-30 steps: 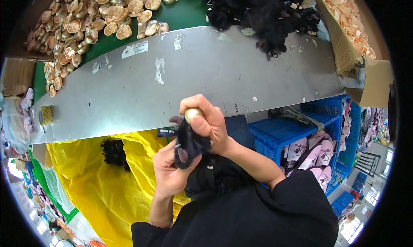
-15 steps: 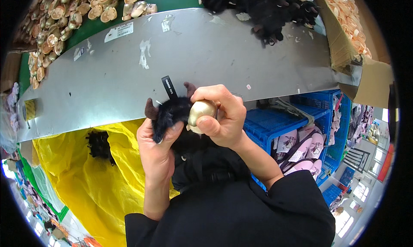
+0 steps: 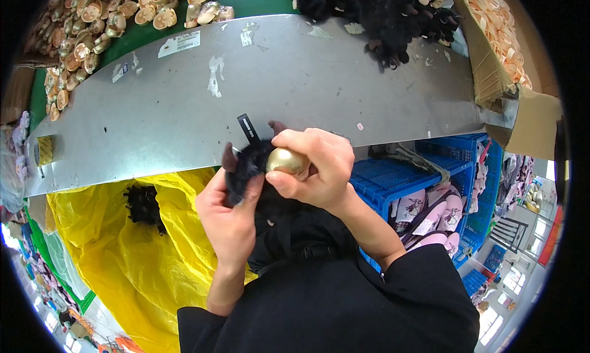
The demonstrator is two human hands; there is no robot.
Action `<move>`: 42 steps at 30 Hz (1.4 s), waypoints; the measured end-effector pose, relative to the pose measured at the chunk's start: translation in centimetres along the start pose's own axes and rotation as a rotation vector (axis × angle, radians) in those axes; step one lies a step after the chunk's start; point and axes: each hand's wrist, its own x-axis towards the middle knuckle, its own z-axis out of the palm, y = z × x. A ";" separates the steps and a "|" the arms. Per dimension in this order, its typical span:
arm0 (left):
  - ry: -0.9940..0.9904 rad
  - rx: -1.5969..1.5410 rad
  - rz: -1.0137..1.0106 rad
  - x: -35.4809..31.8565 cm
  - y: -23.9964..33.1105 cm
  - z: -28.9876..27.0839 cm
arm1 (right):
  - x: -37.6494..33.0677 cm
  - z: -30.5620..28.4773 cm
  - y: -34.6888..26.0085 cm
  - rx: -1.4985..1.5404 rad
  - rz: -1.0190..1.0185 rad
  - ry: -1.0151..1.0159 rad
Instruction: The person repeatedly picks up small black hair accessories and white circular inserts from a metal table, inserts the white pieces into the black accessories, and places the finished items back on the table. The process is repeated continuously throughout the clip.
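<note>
While pinching the black furry toy (image 3: 247, 164) in the left hand (image 3: 228, 221), gripping the gold piece (image 3: 287, 162) just beside it in the right hand (image 3: 329, 172). Probably best holding both steady, squeezing softly, not bending the brown horns (image 3: 229, 158). Doing this by the gray table's (image 3: 283, 76) near edge, with the yellow bag (image 3: 110, 261) low on the left.

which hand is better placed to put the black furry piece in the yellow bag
Probably the left hand: it grips the black furry piece and is nearer the yellow bag, while the right hand holds the gold piece.
</note>
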 end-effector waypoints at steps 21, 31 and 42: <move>-0.035 -0.159 0.053 0.4 1.3 -0.1 | -1.1 0.8 -2.4 0.164 0.157 -0.031; -0.237 -0.234 -0.011 -0.4 2.4 -1.2 | -1.6 -3.5 -2.3 0.801 0.554 -0.335; -0.379 -0.226 0.130 -0.7 3.0 -1.9 | -2.2 -3.6 -3.2 1.431 0.928 -0.574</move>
